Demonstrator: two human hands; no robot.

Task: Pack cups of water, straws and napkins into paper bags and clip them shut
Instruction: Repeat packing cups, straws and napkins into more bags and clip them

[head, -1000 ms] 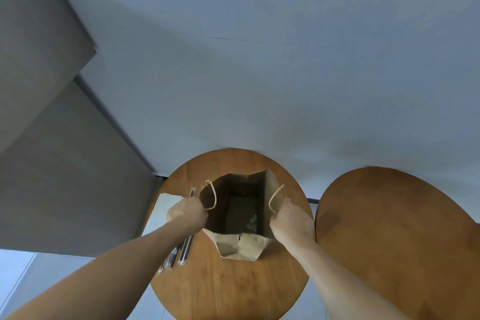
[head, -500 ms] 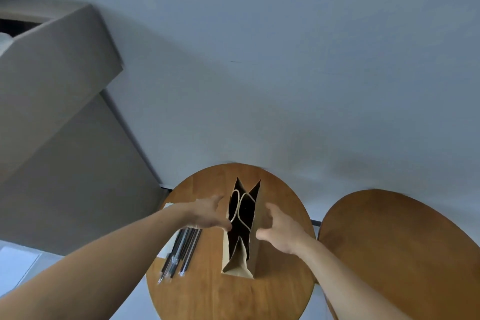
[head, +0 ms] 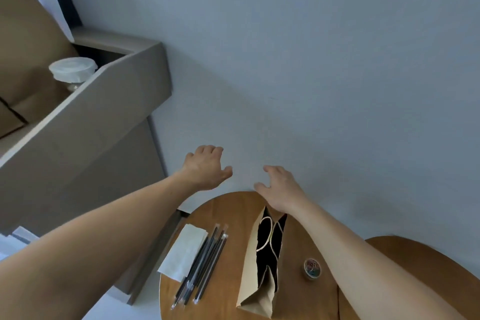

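Both hands are off the work and hold nothing: left hand (head: 205, 169) and right hand (head: 281, 189) hang in the air past the far edge of the round table (head: 228, 215), fingers spread and loosely bent. The paper bag (head: 255, 293) stands upright on the table, its mouth drawn narrow with the handle loops folded inward. Napkins (head: 185, 252) and wrapped straws (head: 205, 265) lie just left of it, and a small tin of clips (head: 312, 269) sits to its right. A lidded cup (head: 72, 70) sits in the box (head: 104, 101) well off to the left. The step is probably fetching that cup. It wants gripping by the wall below the lid and carrying level. The bag mouth likely needs spreading first, with one hand steadying the light bag against tipping.
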